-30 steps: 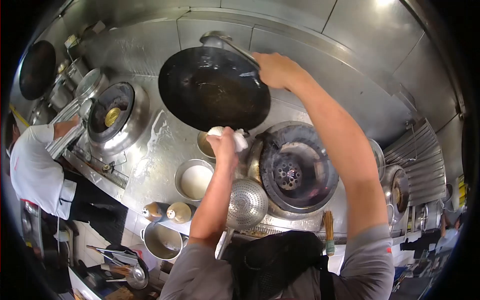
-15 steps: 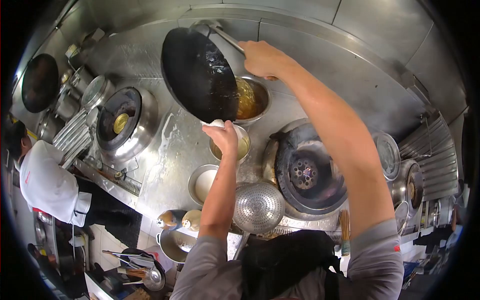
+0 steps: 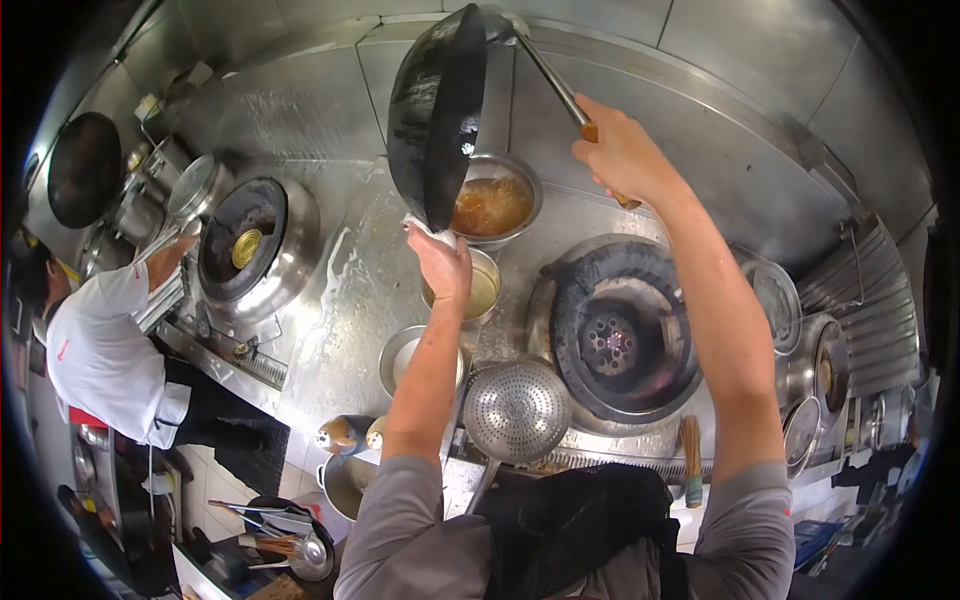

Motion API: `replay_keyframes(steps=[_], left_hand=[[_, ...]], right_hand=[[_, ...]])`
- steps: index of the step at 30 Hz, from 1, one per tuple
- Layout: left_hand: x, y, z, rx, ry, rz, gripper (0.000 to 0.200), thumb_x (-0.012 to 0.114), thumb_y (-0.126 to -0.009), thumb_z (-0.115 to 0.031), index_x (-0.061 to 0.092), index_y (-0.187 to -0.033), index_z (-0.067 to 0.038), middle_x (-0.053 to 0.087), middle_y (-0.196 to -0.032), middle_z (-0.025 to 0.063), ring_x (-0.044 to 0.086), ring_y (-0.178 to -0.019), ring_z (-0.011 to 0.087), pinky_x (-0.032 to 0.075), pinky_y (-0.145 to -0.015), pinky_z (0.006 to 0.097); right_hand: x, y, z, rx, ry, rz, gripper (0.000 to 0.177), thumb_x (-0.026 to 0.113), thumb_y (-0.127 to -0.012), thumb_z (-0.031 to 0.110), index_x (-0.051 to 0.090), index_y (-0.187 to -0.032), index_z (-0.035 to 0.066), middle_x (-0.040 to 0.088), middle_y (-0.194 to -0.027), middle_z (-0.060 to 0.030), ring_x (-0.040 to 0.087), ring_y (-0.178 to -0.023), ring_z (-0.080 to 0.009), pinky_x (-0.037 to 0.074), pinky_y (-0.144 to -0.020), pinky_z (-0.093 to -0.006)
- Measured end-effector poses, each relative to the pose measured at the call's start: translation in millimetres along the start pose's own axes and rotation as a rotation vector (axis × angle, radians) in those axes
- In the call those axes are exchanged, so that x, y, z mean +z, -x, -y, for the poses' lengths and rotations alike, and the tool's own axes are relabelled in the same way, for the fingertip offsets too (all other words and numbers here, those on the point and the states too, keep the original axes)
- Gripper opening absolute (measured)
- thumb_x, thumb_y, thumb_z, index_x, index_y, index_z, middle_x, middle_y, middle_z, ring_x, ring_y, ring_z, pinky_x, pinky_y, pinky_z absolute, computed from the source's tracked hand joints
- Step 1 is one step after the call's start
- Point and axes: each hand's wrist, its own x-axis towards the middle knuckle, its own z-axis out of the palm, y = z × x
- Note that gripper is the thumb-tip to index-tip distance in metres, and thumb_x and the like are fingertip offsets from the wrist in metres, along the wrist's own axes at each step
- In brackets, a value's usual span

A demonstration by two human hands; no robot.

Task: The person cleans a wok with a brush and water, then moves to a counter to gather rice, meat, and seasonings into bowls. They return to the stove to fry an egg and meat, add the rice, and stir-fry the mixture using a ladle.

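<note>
A black wok (image 3: 437, 110) is tipped up almost on edge, with its lower rim beside a metal bowl (image 3: 533, 180) of brown oily liquid (image 3: 492, 207). My left hand (image 3: 440, 262) grips the wok's near edge through a white cloth (image 3: 428, 231). Around the wooden-ended handle of a long metal ladle (image 3: 556, 82) my right hand (image 3: 625, 150) is closed. The ladle's head lies against the far side of the wok and is partly hidden. Below my left hand stands a small pot (image 3: 486, 285) of yellowish liquid.
A wok burner (image 3: 617, 340) sits at right, another burner (image 3: 243, 245) at left. Near me are a perforated strainer (image 3: 517, 410), a bowl (image 3: 400, 352), bottles (image 3: 342, 435) and a bamboo brush (image 3: 691, 450). A person in white (image 3: 110, 350) stands at left.
The wok has swung up and right, from a slant to nearly upright. My right hand has moved right and down with the ladle. The other person's arm now reaches toward the left burner.
</note>
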Motion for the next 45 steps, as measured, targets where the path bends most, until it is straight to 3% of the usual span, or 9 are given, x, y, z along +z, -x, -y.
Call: replay_keyframes(steps=[3,5,21,28,32,35,37,41,45], left_hand=[[-1.8,-3.1,-6.0,0.058,-0.023,-0.008,0.091,0.074,-0.074,-0.008,0.017,-0.141,0.015,0.036,-0.132,0.0357,0.040,-0.124,0.0506,0.038,-0.104,0.0479],[-3.8,-4.6,-10.6,0.069,-0.028,-0.003,0.091,0.074,-0.073,-0.008,0.017,-0.141,0.014,0.037,-0.131,0.0355,0.041,-0.122,0.0506,0.039,-0.103,0.0477],[-22.5,-21.4,-44.9,0.191,-0.082,-0.032,0.091,0.076,-0.072,-0.009,0.021,-0.140,0.014,0.039,-0.129,0.0324,0.044,-0.120,0.0488,0.042,-0.101,0.0466],[-20.8,-31.0,-42.8,0.272,-0.080,-0.064,0.089,0.075,-0.073,-0.011,0.021,-0.139,0.015,0.039,-0.130,0.0342,0.044,-0.120,0.0495,0.041,-0.102,0.0475],[-28.9,23.2,-76.5,-0.033,0.321,0.131,0.067,0.065,-0.079,-0.010,0.028,-0.129,0.013,0.045,-0.119,0.0364,0.050,-0.111,0.0475,0.040,-0.098,0.0468],[-32.1,88.3,-80.1,-0.315,0.783,0.316,0.054,0.061,-0.082,-0.006,0.034,-0.127,0.005,0.053,-0.109,0.0165,0.055,-0.096,0.0257,0.046,-0.089,0.0378],[-42.5,137.2,-86.7,-0.742,1.028,0.528,0.044,0.055,-0.087,-0.003,0.038,-0.128,-0.002,0.055,-0.110,0.0086,0.056,-0.094,0.0176,0.050,-0.082,0.0327],[-63.7,208.4,-111.5,-1.034,1.127,0.771,0.027,0.057,-0.087,-0.007,0.046,-0.111,-0.005,0.058,-0.093,0.0067,0.059,-0.077,0.0163,0.052,-0.065,0.0316],[-42.7,290.7,-98.3,-1.198,1.139,0.873,0.028,0.058,-0.084,-0.005,0.047,-0.109,-0.005,0.057,-0.089,0.0079,0.060,-0.074,0.0185,0.052,-0.062,0.0335]], right_hand=[[-8.6,14.8,-4.6,-0.002,-0.021,-0.040,0.046,0.051,-0.085,0.004,0.044,-0.131,-0.003,0.061,-0.078,-0.0139,0.055,-0.046,-0.0215,0.044,-0.042,-0.0372],[-15.2,28.2,-2.6,-0.005,-0.024,-0.092,0.065,0.055,-0.086,0.007,0.034,-0.147,0.003,0.052,-0.065,-0.0079,0.048,-0.046,-0.0149,0.042,-0.044,-0.0324],[-44.3,75.4,1.6,0.013,-0.068,-0.203,0.066,0.055,-0.086,0.008,0.033,-0.148,0.001,0.055,-0.066,-0.0108,0.051,-0.047,-0.0168,0.045,-0.046,-0.0338],[-42.2,81.2,-15.7,-0.031,0.019,-0.241,0.062,0.050,-0.086,0.005,0.032,-0.145,-0.002,0.066,-0.083,-0.0199,0.063,-0.059,-0.0323,0.052,-0.060,-0.0430],[-10.6,57.1,-71.6,-0.304,0.250,-0.532,0.061,0.054,-0.089,0.009,0.033,-0.147,0.007,0.066,-0.089,-0.0249,0.064,-0.077,-0.0441,0.051,-0.072,-0.0496],[27.0,63.3,-83.3,-0.242,0.100,-0.516,0.061,0.056,-0.090,0.010,0.033,-0.147,0.011,0.066,-0.089,-0.0262,0.063,-0.079,-0.0466,0.050,-0.073,-0.0510],[58.4,79.7,-83.0,-0.116,-0.112,-0.361,0.060,0.057,-0.093,0.013,0.033,-0.148,0.009,0.064,-0.080,-0.0226,0.065,-0.070,-0.0374,0.052,-0.067,-0.0452],[107.2,96.4,-79.0,0.190,-0.526,-0.028,0.061,0.056,-0.097,0.018,0.028,-0.151,0.010,0.053,-0.074,-0.0025,0.049,-0.048,-0.0086,0.043,-0.041,-0.0249],[146.8,88.9,-109.7,0.294,-0.623,0.137,0.065,0.057,-0.096,0.016,0.024,-0.151,0.002,0.052,-0.072,-0.0039,0.049,-0.048,-0.0097,0.043,-0.038,-0.0262]])
